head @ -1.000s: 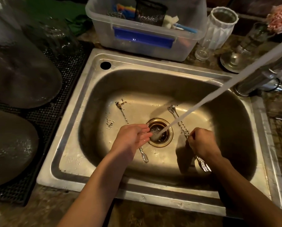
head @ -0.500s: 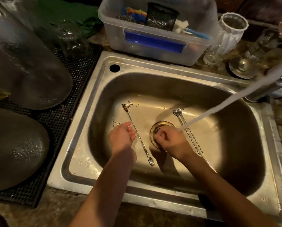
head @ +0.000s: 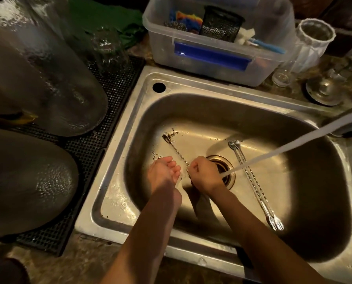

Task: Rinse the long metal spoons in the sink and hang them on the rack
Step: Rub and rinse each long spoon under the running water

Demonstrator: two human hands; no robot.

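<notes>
A steel sink (head: 130,124) holds three long twisted metal spoons. Two lie side by side (head: 253,181) right of the drain (head: 222,167), bowls at the back, forked ends toward me. The third spoon (head: 175,148) lies left of the drain, its bowl beside brown crumbs. My right hand (head: 203,175) is closed around this spoon's middle, over the drain's left edge. My left hand (head: 165,173) sits just to its left, palm up and cupped, fingers together, holding nothing. A water stream (head: 283,150) runs from the right onto my right hand.
A clear plastic tub (head: 212,56) with sponges and a black mesh cup stands behind the sink. A white ribbed vase (head: 312,44) and glasses stand at the back right. Large wet upturned containers (head: 38,78) and a glass rest on a black mat (head: 117,83) at the left.
My right hand let go of the two spoons on the right, crossed the drain and closed on the left spoon. My left hand drew back from the stream and turned palm up.
</notes>
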